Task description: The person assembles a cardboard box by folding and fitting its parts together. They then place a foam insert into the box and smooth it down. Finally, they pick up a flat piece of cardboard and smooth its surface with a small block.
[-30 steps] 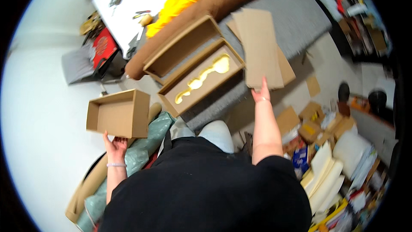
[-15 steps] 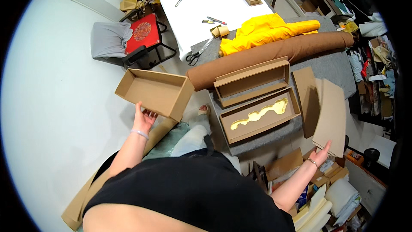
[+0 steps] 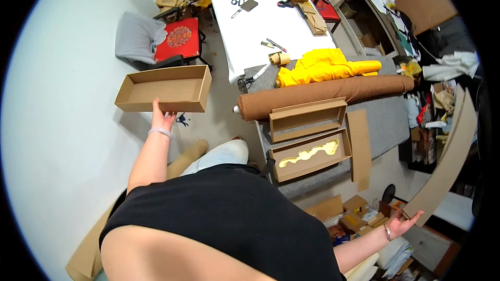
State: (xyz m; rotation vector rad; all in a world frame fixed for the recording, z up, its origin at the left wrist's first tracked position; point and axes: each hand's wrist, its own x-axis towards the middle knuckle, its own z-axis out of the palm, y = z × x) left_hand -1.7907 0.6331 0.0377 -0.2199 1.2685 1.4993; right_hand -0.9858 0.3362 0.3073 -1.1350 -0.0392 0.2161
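One box (image 3: 165, 88) on left hand (image 3: 164, 119); cardboard sheets (image 3: 445, 179) in right hand (image 3: 400, 225).

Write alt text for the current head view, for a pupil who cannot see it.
A person's left hand holds an open cardboard box while the right hand holds long cardboard panels. Between them, a grey-covered table bears a brown roll and another box with a wavy yellow shape inside.
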